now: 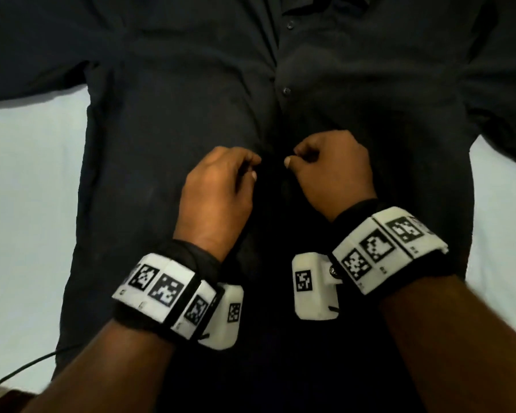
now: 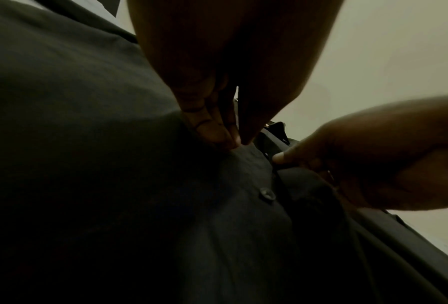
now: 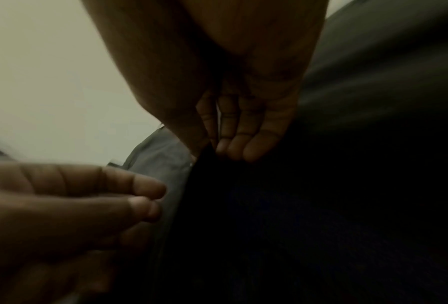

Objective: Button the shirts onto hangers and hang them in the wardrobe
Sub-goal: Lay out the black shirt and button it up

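I see the black shirt [image 1: 167, 120] spread flat, front up, on a pale sheet [image 1: 21, 174], sleeves out to both sides. My left hand [image 1: 218, 186] and right hand [image 1: 337, 168] sit close together at the front opening, about mid-chest. The left grip pinches the cloth edge between thumb and fingertips [image 2: 217, 135]. The right grip is curled, thumb against fingers [image 3: 233, 131], seemingly pinching the opposite edge, though that wrist view is dark. One button [image 2: 267, 194] lies just below the left hand, and two more [image 1: 286, 90] show higher up. A thin cable [image 1: 21, 368] crosses the sheet's lower left.
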